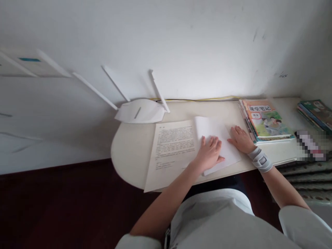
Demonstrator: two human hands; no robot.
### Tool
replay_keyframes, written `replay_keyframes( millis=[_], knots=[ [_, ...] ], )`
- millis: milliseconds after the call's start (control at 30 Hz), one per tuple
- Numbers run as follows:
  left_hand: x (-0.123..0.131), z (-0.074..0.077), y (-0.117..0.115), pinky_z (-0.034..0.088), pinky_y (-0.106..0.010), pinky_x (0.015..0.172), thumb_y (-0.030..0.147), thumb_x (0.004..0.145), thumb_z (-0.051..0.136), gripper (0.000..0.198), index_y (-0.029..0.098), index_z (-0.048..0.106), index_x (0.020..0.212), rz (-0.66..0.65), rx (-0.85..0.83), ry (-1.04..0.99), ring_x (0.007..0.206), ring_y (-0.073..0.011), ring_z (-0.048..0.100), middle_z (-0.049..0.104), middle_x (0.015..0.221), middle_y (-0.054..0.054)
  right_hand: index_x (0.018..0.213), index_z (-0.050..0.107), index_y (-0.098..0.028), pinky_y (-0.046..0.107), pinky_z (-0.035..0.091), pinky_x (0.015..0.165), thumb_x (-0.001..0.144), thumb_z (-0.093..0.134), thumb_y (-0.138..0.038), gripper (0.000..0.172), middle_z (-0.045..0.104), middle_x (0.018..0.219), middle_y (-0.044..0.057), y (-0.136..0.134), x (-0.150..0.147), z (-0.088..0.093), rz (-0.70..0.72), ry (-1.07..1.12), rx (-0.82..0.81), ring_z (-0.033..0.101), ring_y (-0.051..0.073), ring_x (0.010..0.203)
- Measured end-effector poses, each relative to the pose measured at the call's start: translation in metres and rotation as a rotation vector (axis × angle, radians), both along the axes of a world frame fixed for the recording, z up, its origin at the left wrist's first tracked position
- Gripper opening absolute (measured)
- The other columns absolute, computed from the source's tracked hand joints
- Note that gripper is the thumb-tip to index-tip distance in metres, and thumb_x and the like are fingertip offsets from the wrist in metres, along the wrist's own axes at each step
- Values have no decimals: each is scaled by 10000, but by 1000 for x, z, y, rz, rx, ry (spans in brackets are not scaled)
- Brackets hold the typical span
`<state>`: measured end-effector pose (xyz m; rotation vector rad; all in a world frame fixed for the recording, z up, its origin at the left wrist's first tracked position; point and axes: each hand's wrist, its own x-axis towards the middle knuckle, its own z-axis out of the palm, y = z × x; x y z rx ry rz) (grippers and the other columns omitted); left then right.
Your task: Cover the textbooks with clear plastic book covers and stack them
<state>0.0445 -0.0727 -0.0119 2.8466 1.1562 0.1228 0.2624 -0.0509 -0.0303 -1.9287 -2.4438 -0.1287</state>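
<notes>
A folded sheet of blank white paper (207,126) lies on the desk in front of me. My left hand (209,152) rests flat on it with fingers spread, near its left side. My right hand (241,139), a grey wrist brace (261,159) around its wrist, lies flat at the paper's right edge with fingers extended. Left of the blank paper is a large printed sheet (173,145) covered in lines of text; its lower corner hangs past the desk's front edge. Part of the blank paper is hidden under my left hand.
A white router (140,110) with upright antennas stands at the back left of the cream desk (127,148). To the right is a stack of workbooks (271,119), with more books (316,114) beyond. Cables (202,100) run along the wall.
</notes>
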Motion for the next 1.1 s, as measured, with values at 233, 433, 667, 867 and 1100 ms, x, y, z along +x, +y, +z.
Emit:
replay_keyframes(
  millis=[233,433,667,867,1100],
  knots=[
    [12,-11,4,155,-552,1082,511,894,370,649,121,290,1406,-89,-68,-26,1367,-297,229,276,1478,-157,1355,370,-28,455,294,1027,893,381,-510,668,340,1401,275,-3,0,2,-15,-16,-46,286,332,1328],
    [-48,24,0,176,-525,1089,427,942,282,529,179,280,1409,132,30,-200,1378,-260,209,312,1470,-124,1370,374,-67,480,244,1059,910,402,-414,577,277,1453,229,-11,-33,17,60,-13,61,246,316,1352],
    [-180,7,-11,381,-405,1018,335,923,308,486,180,316,1384,846,-76,-615,1202,-226,498,429,1396,-131,1322,468,-184,497,203,1080,900,375,-517,545,355,1441,130,-9,-113,32,751,72,14,271,280,1346],
    [-189,-12,-27,420,-401,981,312,912,326,516,214,236,1411,903,-216,-813,1103,-199,581,479,1353,-128,1355,421,-163,548,199,1062,868,410,-567,633,341,1444,149,9,-123,14,771,114,-91,237,304,1356],
    [-195,-25,-24,400,-437,994,247,911,281,539,180,170,1433,825,-187,-668,1183,-211,523,505,1326,-151,1334,438,-127,539,168,1072,848,446,-377,546,352,1436,159,4,-122,14,692,159,-118,240,284,1357]
  ],
)
